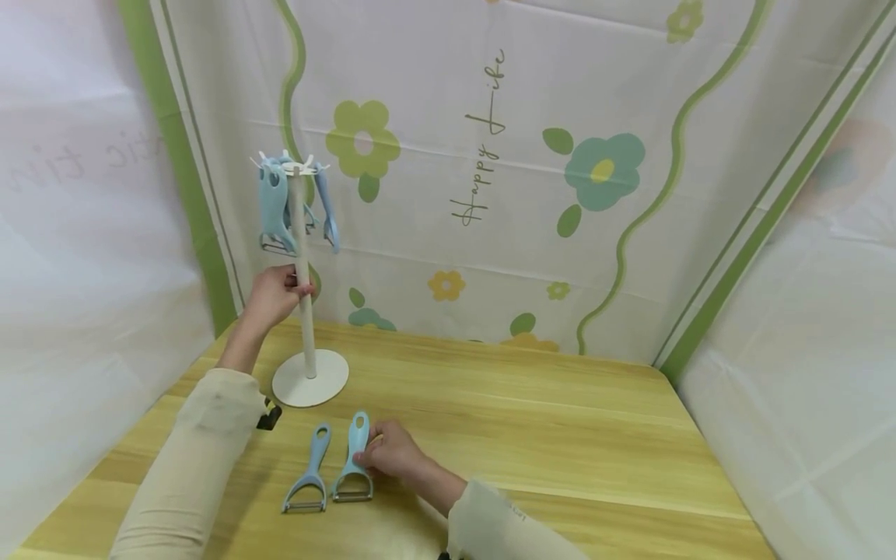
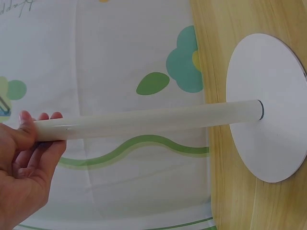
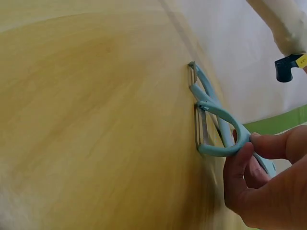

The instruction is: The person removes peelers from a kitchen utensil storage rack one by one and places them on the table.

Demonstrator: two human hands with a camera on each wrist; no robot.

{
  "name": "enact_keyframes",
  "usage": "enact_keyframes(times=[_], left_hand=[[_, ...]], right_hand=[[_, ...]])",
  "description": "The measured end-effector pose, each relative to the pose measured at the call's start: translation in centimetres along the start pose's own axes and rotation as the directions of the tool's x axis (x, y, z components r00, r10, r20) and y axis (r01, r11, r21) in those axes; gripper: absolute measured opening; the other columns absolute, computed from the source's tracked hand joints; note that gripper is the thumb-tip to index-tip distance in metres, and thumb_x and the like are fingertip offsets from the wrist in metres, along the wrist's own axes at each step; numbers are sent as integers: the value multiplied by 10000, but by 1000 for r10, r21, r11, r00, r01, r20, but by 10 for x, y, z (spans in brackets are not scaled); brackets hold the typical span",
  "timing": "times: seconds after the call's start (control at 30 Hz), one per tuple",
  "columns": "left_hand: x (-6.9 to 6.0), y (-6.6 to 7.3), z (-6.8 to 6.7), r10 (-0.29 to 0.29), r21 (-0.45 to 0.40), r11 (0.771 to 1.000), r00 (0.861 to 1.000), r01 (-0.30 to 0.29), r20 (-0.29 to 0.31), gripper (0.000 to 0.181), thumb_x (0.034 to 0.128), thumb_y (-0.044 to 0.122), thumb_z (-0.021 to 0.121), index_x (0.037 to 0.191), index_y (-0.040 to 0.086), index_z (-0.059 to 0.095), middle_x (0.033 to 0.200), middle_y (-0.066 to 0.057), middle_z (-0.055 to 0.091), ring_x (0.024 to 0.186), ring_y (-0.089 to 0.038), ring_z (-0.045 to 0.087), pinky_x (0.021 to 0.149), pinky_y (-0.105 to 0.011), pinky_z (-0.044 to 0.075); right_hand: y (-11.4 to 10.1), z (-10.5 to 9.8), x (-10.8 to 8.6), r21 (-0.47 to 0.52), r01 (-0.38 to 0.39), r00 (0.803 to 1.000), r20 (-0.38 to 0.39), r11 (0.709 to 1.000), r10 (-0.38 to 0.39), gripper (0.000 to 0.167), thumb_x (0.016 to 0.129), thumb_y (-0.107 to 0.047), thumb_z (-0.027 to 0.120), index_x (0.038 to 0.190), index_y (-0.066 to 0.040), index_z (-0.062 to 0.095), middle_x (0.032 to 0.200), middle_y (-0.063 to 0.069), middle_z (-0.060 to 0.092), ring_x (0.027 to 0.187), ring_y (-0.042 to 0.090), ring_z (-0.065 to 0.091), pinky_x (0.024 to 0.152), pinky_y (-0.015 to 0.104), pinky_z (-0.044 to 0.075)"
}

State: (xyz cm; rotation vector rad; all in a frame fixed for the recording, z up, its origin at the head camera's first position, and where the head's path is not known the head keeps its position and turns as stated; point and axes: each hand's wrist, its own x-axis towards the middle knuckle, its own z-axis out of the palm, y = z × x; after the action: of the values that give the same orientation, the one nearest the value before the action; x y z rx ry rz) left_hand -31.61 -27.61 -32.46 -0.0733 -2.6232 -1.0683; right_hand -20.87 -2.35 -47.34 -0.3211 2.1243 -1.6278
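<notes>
My left hand (image 1: 274, 295) grips the white pole (image 2: 144, 122) of an upright stand, below its ring of hooks (image 1: 299, 167). Several light-blue peelers (image 1: 274, 202) hang from those hooks. The pole rises from a round white base (image 1: 329, 381) on the table. In front of the base, my right hand (image 1: 397, 451) pinches a light-blue peeler (image 1: 358, 443) by its handle, close to the blade fork, as the right wrist view also shows. To its left a second blue peeler (image 1: 318, 447) lies on the table, handle pointing away from me.
The wooden table (image 1: 560, 443) extends to the right of both hands. Behind it hangs a white curtain (image 1: 420, 210) with flower prints and green lines. More white fabric (image 1: 84, 257) closes off the left side.
</notes>
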Motion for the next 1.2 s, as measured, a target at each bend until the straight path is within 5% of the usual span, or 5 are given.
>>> enact_keyframes(times=[0.53,0.73,0.97,1.2], left_hand=[[1,-1,0,12,27,1000,1000,-11,-4,231,993,125,612,1107,-71,657,1093,-307,697,1034,-457,676,909,-560,549],[-1,1,-1,5,3,1000,1000,-5,-8,232,987,104,616,1126,-78,659,1096,-306,698,1038,-460,676,919,-562,547],[-1,0,2,30,4,1000,996,-30,-87,221,950,79,663,1080,-96,695,1047,-300,716,995,-458,691,886,-559,559],[-2,-1,7,44,5,999,983,-43,-178,241,928,94,698,1058,-108,718,1019,-291,720,961,-450,707,836,-556,575]], right_hand=[[5,3,2,-245,137,988,-42,960,-152,81,823,-8,776,821,6,696,584,39,666,494,32,530,464,157,431],[6,4,3,-295,157,984,-31,942,-174,203,821,-18,786,959,58,658,592,72,697,484,26,565,467,157,446],[4,-2,2,-309,172,982,-24,935,-188,300,842,-66,785,1035,-2,565,652,30,674,530,58,575,469,190,430],[4,-12,6,-340,243,959,-54,908,-277,341,855,-71,766,1105,18,552,680,-11,621,568,24,512,533,179,446]])
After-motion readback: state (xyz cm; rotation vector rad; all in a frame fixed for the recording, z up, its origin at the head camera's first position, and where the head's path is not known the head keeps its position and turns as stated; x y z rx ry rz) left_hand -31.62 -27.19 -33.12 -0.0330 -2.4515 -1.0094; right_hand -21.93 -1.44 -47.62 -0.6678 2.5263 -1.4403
